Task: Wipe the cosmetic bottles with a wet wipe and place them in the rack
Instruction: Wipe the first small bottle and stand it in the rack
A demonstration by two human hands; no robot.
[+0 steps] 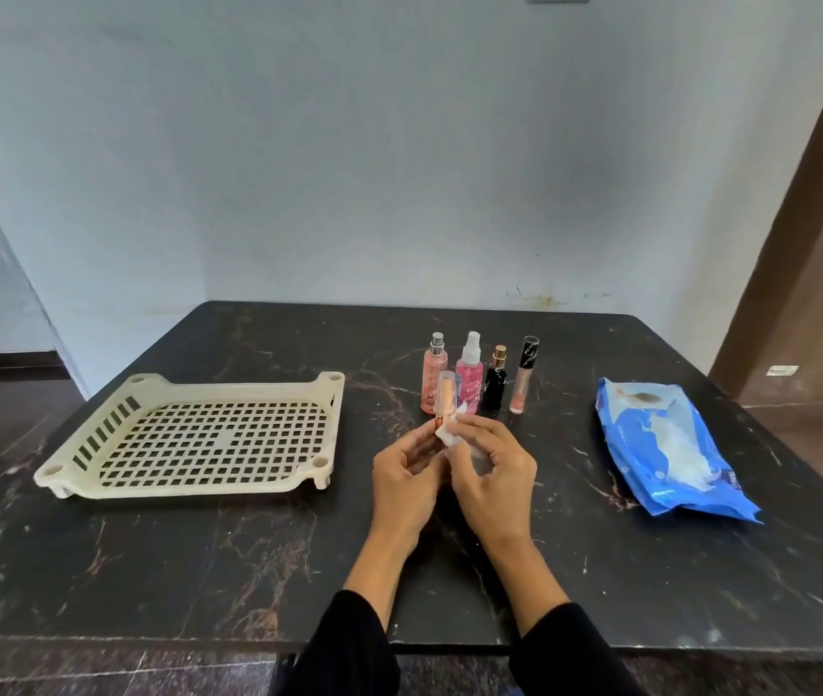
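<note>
**Ana:** Head camera shows the rack point(188, 434) at ten o'clock on the counter point(198, 555). Nothing is in it yet, so I think the job has only just begun.

**Ben:** Which bottle is being cleaned?

**Ana:** A thin tube bottle point(446, 401) with a clear cap. The left hand point(407, 477) holds its bottom end up in the air. The right hand point(492, 469) pinches a small white wet wipe point(449, 437) against it.

**Ben:** And what is left?

**Ana:** Four more stand at twelve o'clock: a peach spray bottle point(433, 374), a pink spray bottle point(470, 381), a small black bottle point(495, 381) and a lip gloss tube point(522, 376). They look smooth and shiny. The rack is cream plastic full of square holes. The blue wipes pack point(670, 444) at two o'clock looks soft and crinkly.
</note>
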